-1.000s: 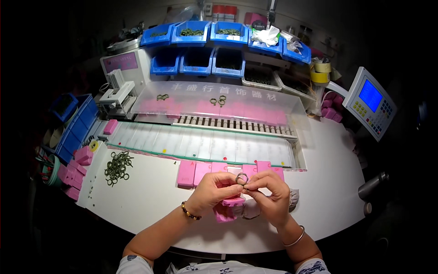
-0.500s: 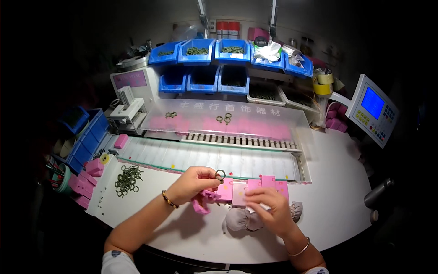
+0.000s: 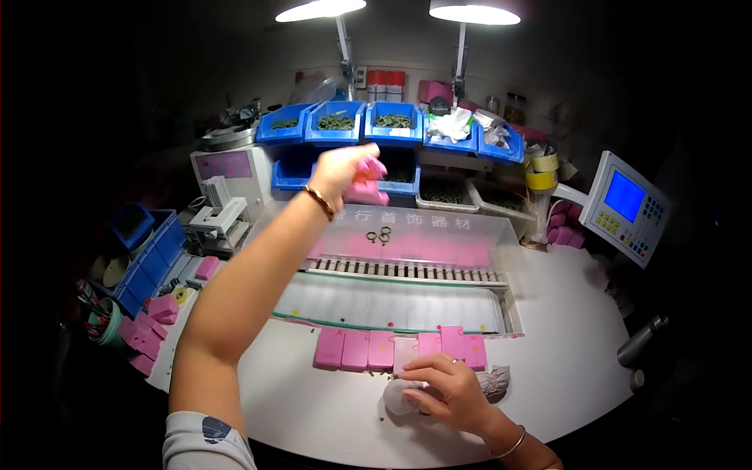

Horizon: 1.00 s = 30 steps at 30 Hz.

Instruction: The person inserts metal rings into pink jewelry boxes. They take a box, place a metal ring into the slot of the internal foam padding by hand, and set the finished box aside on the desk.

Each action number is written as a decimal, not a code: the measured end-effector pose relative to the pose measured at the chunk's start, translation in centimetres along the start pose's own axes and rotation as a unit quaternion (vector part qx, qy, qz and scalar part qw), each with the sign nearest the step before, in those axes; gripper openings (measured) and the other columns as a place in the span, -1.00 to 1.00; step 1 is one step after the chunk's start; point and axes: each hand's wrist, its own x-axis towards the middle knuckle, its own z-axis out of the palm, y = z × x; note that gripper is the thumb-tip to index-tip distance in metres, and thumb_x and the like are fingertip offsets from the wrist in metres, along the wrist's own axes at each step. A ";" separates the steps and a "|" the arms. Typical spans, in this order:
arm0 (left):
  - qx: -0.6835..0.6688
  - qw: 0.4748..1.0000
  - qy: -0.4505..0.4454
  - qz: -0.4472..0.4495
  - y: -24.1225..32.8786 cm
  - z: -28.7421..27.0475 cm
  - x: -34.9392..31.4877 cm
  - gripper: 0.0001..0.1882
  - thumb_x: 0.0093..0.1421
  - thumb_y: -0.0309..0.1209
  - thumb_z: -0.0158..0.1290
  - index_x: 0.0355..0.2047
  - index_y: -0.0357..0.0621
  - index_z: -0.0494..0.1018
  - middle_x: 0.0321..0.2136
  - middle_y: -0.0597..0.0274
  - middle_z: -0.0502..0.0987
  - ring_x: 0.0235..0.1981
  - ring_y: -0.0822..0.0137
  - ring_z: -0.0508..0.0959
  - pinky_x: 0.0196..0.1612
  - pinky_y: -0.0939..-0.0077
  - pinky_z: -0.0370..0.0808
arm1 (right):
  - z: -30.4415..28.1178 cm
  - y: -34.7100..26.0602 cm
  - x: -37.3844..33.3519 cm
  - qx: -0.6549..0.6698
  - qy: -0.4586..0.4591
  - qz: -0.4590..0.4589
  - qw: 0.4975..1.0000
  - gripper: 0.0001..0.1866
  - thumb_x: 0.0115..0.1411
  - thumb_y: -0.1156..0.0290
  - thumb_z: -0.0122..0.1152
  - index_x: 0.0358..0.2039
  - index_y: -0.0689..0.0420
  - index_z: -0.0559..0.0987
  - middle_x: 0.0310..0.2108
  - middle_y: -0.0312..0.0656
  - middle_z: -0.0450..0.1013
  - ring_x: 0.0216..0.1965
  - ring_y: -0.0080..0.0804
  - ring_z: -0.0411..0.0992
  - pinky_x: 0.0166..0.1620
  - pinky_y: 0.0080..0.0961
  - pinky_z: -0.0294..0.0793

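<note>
My left hand (image 3: 341, 174) is raised in front of the lower blue bins, closed around a pink rubber mold (image 3: 368, 186). Whether it also holds a dark green ring is hidden. My right hand (image 3: 456, 392) hovers low over a round pale grey cloth pouch (image 3: 401, 398), thumb and fingers curved but apart; its contact with the pouch cannot be made out. Just beyond lies a row of pink mold blocks (image 3: 356, 350), with one paler block (image 3: 406, 352) among them. A few dark green rings (image 3: 381, 235) rest on the clear cover (image 3: 470, 235) of the bench machine.
Upper blue bins (image 3: 335, 124) hold small green pieces. A control panel (image 3: 628, 205) with a lit blue screen stands on the right, above a dark bottle (image 3: 642, 341). More pink blocks (image 3: 141, 335) lie at left near a cup of tools (image 3: 106, 325). Two lamps (image 3: 475, 11) hang overhead.
My left hand has lifted forward from the table to the bins, carrying the mold; the green ring at its fingertips no longer shows. My right hand has dropped closer to the pouch.
</note>
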 end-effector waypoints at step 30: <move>0.041 0.999 0.031 0.012 -17.3 4.1 -21.2 -0.81 0.31 -0.39 -0.17 -0.20 -0.20 0.39 -0.62 0.46 0.33 -0.65 0.68 0.24 -0.58 0.74 0.21 | -2.6 -4.5 -1.8 -0.323 -0.057 -0.106 0.939 -0.54 0.04 0.40 0.17 0.02 -0.05 0.59 -0.01 -0.17 0.53 -0.37 -0.51 0.47 -0.33 -0.50 0.27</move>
